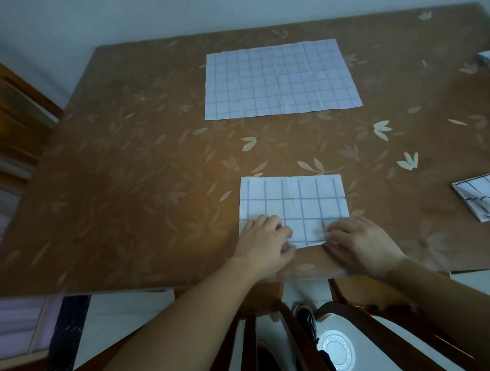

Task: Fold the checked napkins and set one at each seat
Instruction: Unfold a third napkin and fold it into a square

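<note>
Grips (264,241) (362,243) pinch one napkin (294,200) (of four).

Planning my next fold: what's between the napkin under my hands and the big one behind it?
Only bare leaf-patterned tablecloth between folded napkin and unfolded napkin, head view.

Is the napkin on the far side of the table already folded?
No, the far napkin lies spread out flat, showing only crease lines, and it is plainly wider than the near napkin.
</note>
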